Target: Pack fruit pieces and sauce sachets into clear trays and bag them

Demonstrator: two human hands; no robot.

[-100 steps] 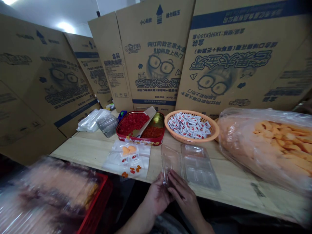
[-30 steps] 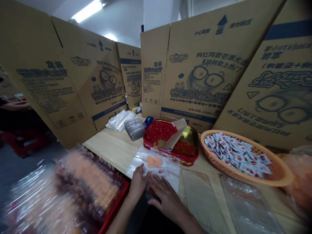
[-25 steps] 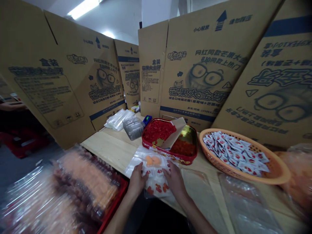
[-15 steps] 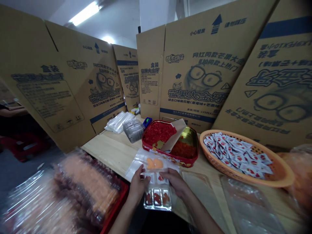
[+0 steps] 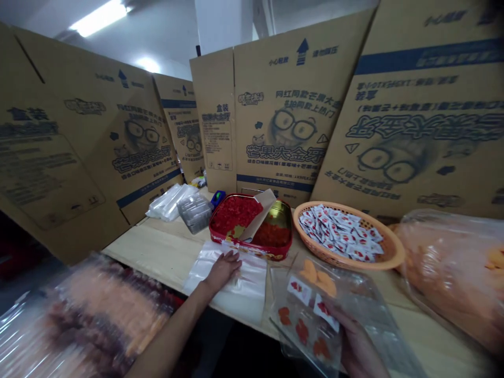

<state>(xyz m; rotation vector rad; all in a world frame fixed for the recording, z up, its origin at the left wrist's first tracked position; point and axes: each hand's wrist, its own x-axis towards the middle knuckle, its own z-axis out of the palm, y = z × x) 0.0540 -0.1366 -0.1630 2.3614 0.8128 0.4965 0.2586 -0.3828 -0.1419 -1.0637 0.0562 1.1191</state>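
My left hand lies flat with fingers stretched out on a stack of clear plastic bags at the table's near edge. My right hand grips a filled clear plastic tray from below, low at the right. The tray holds orange chips, small white and red sachets and red candy pieces, and it is tilted above another empty clear tray.
A red tin of red candy with a cardboard scoop stands behind the bags. An orange basket of sachets sits to its right, then a big bag of orange chips. Filled trays lie in a red crate. Cardboard boxes wall the table.
Both hands lifted the filled tray off the bag stack. My right hand then carried it to the right, while my left hand settled flat on the bags.
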